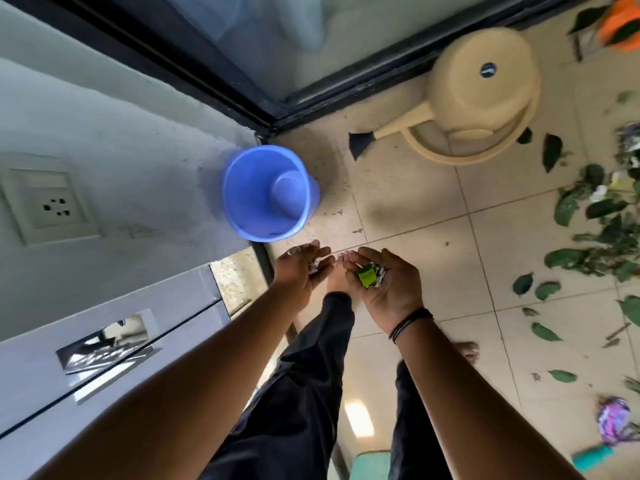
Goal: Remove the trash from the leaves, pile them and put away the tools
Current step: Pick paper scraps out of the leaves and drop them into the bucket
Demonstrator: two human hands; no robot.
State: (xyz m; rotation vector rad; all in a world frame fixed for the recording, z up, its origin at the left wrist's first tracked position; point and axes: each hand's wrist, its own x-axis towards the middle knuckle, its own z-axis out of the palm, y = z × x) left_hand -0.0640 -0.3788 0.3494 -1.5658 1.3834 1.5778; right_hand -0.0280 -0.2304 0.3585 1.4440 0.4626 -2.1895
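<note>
Your right hand [384, 285] is cupped palm up, fingers loosely curled around a small clump of trash [371, 277]: a bright green wrapper on top of crumpled silver and dark scraps. There is print on the green piece, but it is too small to read. A dark band [410, 323] circles that wrist. Your left hand [299, 268] sits just beside it at 9 o'clock, also palm up, cradling a crumpled silvery scrap [314, 266] in its half-curled fingers. Below both hands you see dark trousers and a bare foot on the tiled floor [415, 209].

At 11 o'clock from your hands, near them, a blue bucket [268, 194] stands upright against the wall, open mouth up. At 1 o'clock, farther off, a cream watering can [478, 95] lies by the door track, its dark spout head pointing toward the bucket; it carries a round dark-blue label [488, 70] whose writing is unreadable.

At 3 o'clock, well apart from your hands, green leaves [602, 233] lie scattered over the floor with bits of litter mixed in. At 4 o'clock a crumpled purple wrapper [614, 422] lies near the frame edge. At 9 o'clock, a wall socket [48, 199] is set in the wall.
</note>
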